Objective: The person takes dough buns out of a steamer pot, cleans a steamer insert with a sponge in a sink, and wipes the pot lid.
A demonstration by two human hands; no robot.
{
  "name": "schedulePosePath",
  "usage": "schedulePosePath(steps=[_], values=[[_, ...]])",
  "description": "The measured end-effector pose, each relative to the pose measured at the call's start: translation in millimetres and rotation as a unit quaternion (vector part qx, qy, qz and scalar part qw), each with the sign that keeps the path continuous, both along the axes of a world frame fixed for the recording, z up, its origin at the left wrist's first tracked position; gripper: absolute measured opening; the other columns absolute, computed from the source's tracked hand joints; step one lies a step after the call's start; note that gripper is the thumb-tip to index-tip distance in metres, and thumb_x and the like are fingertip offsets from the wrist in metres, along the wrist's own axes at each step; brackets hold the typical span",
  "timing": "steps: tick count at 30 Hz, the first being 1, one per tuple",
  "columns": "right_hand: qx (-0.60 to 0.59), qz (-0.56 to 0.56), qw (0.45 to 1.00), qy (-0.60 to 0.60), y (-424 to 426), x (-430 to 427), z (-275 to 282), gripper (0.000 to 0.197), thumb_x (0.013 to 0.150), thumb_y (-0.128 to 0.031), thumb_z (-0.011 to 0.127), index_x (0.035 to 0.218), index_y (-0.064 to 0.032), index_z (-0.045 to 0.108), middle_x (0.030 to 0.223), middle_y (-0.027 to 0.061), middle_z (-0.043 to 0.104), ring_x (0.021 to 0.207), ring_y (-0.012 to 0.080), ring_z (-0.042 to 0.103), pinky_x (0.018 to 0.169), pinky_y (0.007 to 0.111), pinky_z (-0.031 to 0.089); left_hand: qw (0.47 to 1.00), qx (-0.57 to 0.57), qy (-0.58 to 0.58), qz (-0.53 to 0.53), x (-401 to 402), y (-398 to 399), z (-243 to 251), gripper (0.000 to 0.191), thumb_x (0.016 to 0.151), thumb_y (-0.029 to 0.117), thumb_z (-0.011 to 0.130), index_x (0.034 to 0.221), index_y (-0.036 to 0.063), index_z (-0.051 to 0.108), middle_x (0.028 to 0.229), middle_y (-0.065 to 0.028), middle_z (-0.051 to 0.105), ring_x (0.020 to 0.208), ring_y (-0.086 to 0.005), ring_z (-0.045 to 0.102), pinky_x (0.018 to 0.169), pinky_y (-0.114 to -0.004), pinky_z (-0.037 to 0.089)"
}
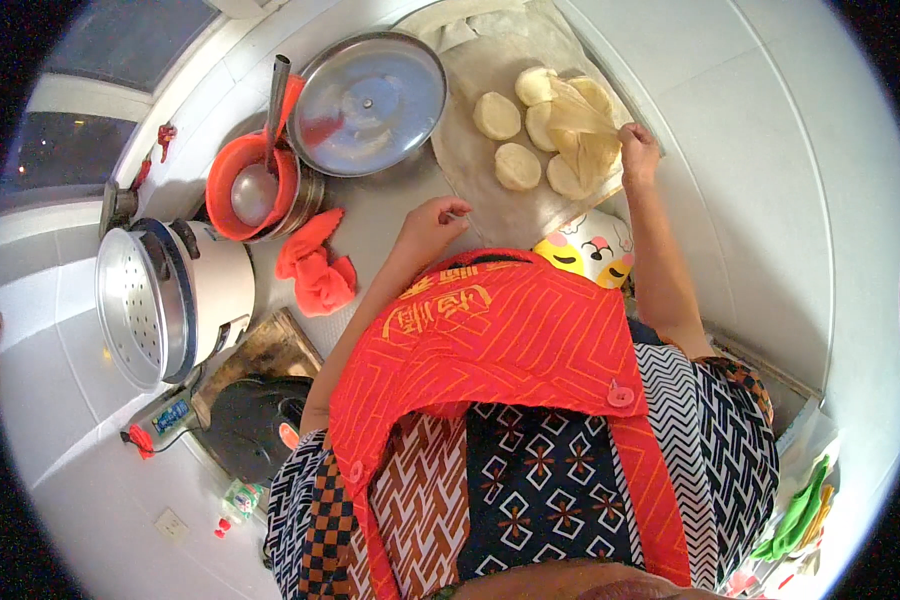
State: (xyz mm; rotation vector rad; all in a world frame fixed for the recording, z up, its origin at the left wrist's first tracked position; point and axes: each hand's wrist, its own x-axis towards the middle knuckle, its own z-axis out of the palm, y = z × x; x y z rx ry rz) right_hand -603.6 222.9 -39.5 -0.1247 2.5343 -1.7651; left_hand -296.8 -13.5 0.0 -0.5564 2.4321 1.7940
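Note:
Several round pale dough buns (517, 166) lie on a beige cloth (472, 150) on the counter. A thin yellowish cloth or sheet (589, 131) is draped over the buns on the right. At its right edge my right hand (639, 150) pinches it between closed fingers. My left hand (436, 225) is beside the beige cloth's lower left edge, fingers curled but apart, with nothing seen in it. Both hands are bare. A red apron (487, 337) covers my front.
Left of the cloth are a large metal lid (367, 105), an orange-red basin (221, 184) with a metal-handled tool, and a crumpled red cloth (319, 262). A rice cooker (225, 285) with a perforated steamer tray (131, 307) stands at far left. A wall (735, 150) borders the right.

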Motion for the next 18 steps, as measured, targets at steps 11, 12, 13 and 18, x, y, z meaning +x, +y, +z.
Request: schedulePosePath(steps=[11, 12, 13, 18], values=[[-0.056, -0.084, 0.989, -0.113, 39, 15, -24, 0.009, 0.070, -0.010, 0.053, 0.069, -0.0024, 0.059, 0.058, -0.0009, 0.049, 0.056, 0.0092, 0.042, 0.053, 0.024, 0.034, 0.999, 0.043, -0.029, 0.002, 1, -7, -11, 0.028, 0.077, 0.014, 0.061, 0.103, 0.0045, 0.059, 0.092, -0.0066, 0.061, 0.084, -0.0154, 0.056, 0.077, -0.028, 0.045], [-0.042, -0.107, 0.990, -0.081, 43, 19, -27, 0.007, 0.070, -0.011, 0.053, 0.068, -0.0055, 0.057, 0.054, -0.0034, 0.043, 0.048, 0.0073, 0.037, 0.045, 0.023, 0.029, 0.999, 0.043, -0.030, 0.004, 2, -8, -13, 0.028, 0.077, 0.014, 0.061, 0.103, 0.0045, 0.059, 0.092, -0.0066, 0.061, 0.084, -0.0154, 0.056, 0.077, -0.028, 0.045], [-0.027, -0.134, 0.990, -0.044, 51, 17, -31, 0.005, 0.070, -0.012, 0.053, 0.067, -0.0086, 0.056, 0.049, -0.0058, 0.037, 0.040, 0.0053, 0.031, 0.037, 0.022, 0.024, 0.999, 0.040, -0.023, 0.002, -1, -8, -13, 0.028, 0.077, 0.013, 0.060, 0.103, 0.0044, 0.059, 0.093, -0.0064, 0.060, 0.085, -0.0153, 0.055, 0.077, -0.027, 0.044], [0.043, -0.061, 0.995, -0.073, 84, 19, -53, 0.010, 0.071, -0.013, 0.056, 0.079, -0.0060, 0.056, 0.055, -0.0035, 0.042, 0.044, 0.0066, 0.035, 0.040, 0.022, 0.028, 1.000, 0.016, -0.005, 0.004, -4, -8, -11, 0.027, 0.075, 0.014, 0.062, 0.100, 0.0038, 0.060, 0.091, -0.0080, 0.063, 0.079, -0.0152, 0.059, 0.073, -0.027, 0.047]])
